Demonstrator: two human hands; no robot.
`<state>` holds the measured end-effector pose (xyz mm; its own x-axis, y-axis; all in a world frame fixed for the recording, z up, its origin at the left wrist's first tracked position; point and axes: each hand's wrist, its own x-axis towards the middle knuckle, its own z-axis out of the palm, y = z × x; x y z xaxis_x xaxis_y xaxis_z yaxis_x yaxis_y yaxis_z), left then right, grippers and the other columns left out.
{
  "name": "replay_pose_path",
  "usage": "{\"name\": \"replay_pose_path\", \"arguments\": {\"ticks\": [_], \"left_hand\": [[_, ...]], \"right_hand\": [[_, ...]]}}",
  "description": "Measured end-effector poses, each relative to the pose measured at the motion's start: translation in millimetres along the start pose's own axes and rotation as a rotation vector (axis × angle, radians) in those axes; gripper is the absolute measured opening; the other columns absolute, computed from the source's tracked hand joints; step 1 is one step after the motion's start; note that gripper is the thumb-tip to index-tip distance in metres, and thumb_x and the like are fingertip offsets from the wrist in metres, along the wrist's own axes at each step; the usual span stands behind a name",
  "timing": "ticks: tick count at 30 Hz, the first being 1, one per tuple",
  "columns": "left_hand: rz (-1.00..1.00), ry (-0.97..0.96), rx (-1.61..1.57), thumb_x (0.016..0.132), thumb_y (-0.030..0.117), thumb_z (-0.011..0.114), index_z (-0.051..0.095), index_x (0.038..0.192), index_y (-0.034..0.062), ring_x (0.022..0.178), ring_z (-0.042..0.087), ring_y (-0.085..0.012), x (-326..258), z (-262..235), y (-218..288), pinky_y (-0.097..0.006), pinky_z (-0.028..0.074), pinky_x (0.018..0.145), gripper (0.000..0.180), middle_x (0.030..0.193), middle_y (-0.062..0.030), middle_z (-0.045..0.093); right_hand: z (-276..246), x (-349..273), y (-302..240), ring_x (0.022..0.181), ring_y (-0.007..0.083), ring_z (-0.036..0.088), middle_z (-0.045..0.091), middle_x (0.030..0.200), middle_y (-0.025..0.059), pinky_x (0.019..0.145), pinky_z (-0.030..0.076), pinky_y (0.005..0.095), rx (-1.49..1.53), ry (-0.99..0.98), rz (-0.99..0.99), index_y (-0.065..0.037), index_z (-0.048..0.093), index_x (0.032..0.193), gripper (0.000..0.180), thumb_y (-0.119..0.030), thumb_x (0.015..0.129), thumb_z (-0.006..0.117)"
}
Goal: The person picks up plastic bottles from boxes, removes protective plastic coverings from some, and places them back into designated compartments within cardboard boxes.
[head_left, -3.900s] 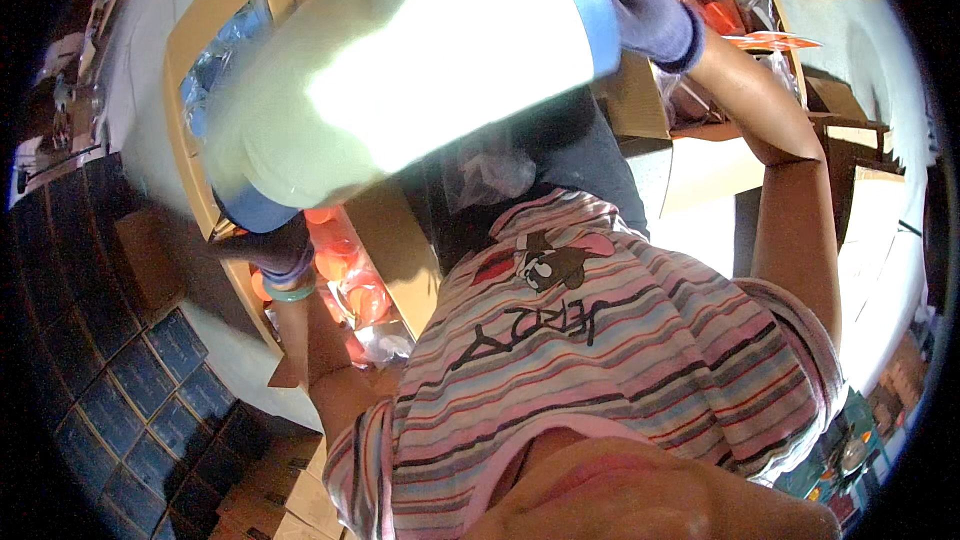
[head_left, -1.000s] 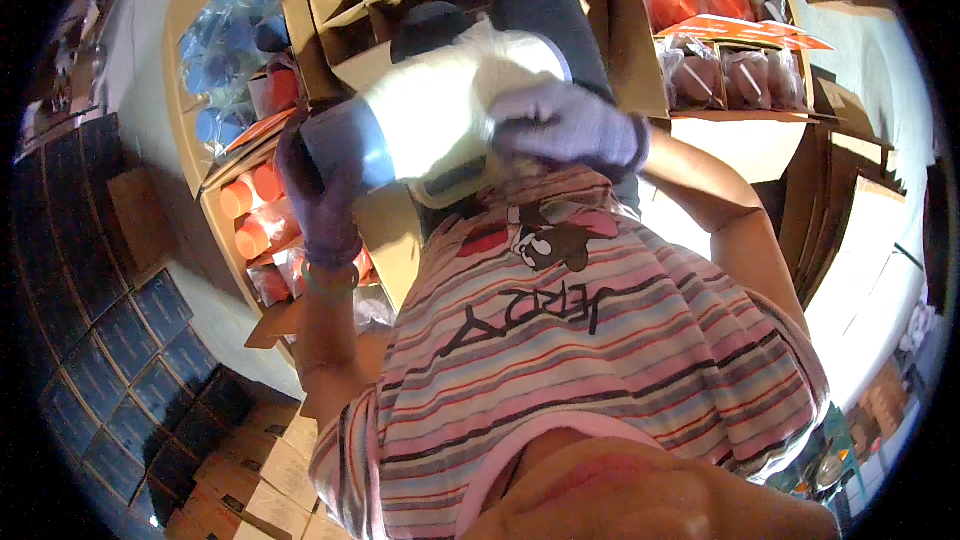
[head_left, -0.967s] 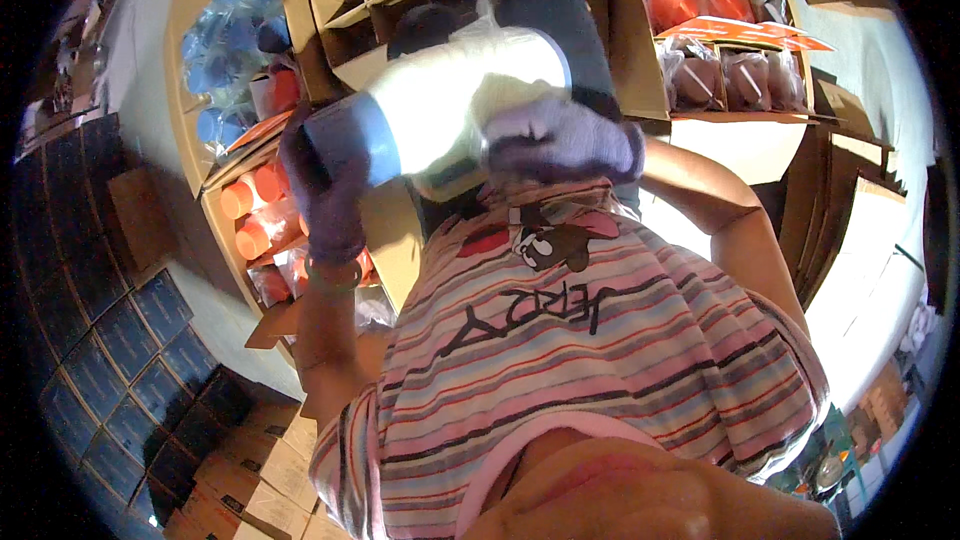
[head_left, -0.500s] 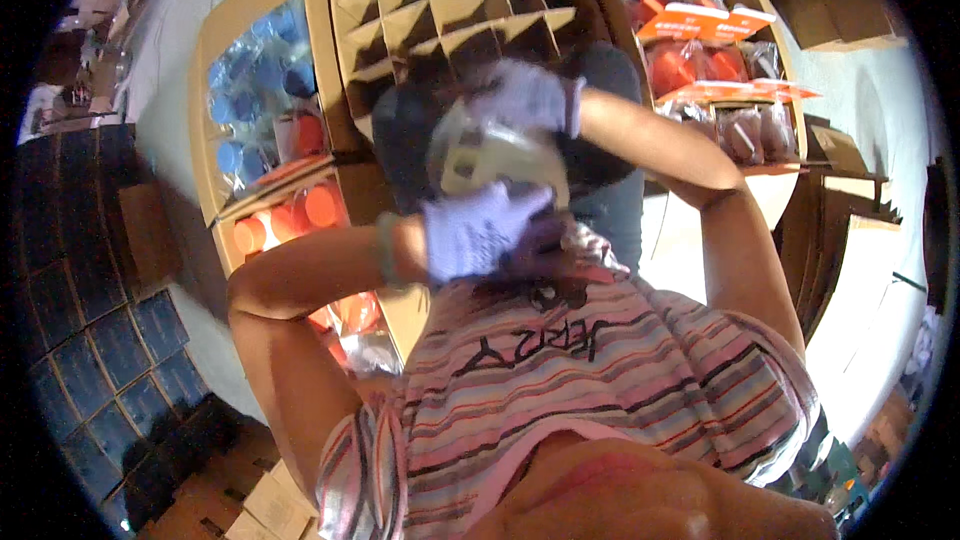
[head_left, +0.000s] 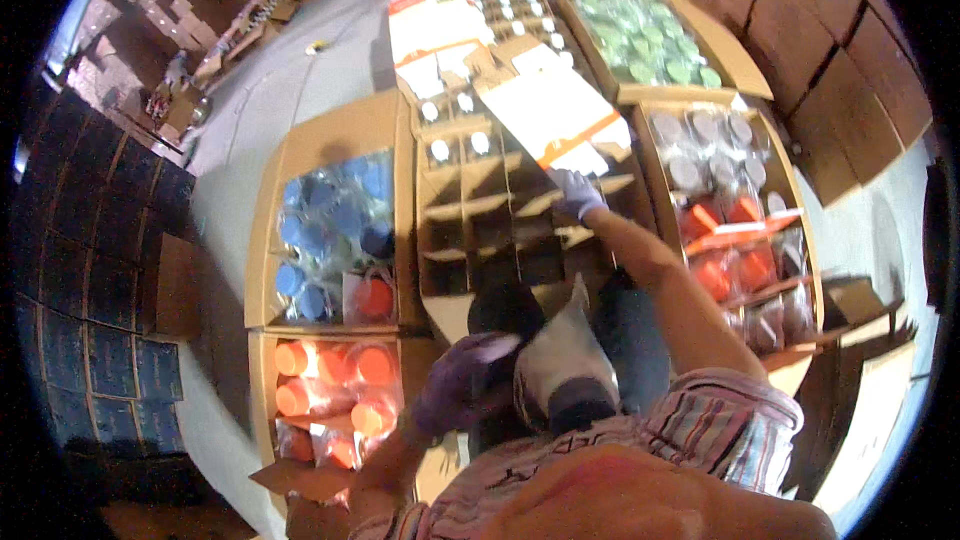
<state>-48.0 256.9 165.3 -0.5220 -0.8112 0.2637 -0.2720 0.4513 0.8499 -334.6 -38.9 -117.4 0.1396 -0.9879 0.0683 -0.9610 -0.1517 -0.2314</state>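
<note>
On my lap, between my thighs, lies a clear container in a plastic bag [head_left: 568, 355], with a dark end towards me. Beside its left side is my left hand [head_left: 465, 382], in a purple glove; it is shadowed and blurred, so its grip does not show. My right hand [head_left: 578, 196], in the same kind of glove, reaches forward with fingers closed at the near corner of a flat white-and-orange carton [head_left: 553, 112]. That carton lies across a divided cardboard box [head_left: 470, 180], where a few white-capped bottles [head_left: 460, 145] stand in the far cells.
Left are boxes of blue-lidded containers [head_left: 335, 210] and orange-lidded containers [head_left: 335, 375]. At right, a box holds grey-lidded and red containers [head_left: 712, 155]. Green-lidded containers [head_left: 645, 35] fill a box beyond. Dark stacked boxes [head_left: 90, 330] line the far left.
My right hand has left the bagged container and moved forward to the flat carton. The container now rests lower on my lap, and my left hand has shifted to its left. The view has tilted forward.
</note>
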Motion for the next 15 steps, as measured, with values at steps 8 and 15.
{"name": "replay_pose_path", "arguments": {"ticks": [8, 15], "left_hand": [[-0.485, 0.667, -0.115, 0.086, 0.001, 0.055, 0.055, 0.119, 0.0013, 0.104, 0.059, -0.0209, -80, 16, -31, -0.033, 0.047, 0.091, 0.033, 0.110, -0.0118, 0.062], [-0.315, 0.497, 0.085, 0.087, 0.010, 0.061, 0.052, 0.125, 0.0019, 0.106, 0.057, -0.0268, -52, 2, -62, -0.036, 0.045, 0.092, 0.040, 0.118, -0.0151, 0.059]], "right_hand": [[16, 27, -24, 0.094, 0.0330, 0.064, 0.057, 0.116, 0.0178, 0.073, 0.052, 0.0433, -0.161, -0.249, 0.033, -0.006, 0.044, 0.127, 0.039, -0.020, 0.090, 0.045], [-162, 2, -41, 0.069, 0.0320, 0.065, 0.066, 0.080, 0.0130, 0.060, 0.051, 0.0412, 0.061, 0.338, -0.229, -0.012, 0.062, 0.102, 0.018, -0.021, 0.092, 0.049]]}}
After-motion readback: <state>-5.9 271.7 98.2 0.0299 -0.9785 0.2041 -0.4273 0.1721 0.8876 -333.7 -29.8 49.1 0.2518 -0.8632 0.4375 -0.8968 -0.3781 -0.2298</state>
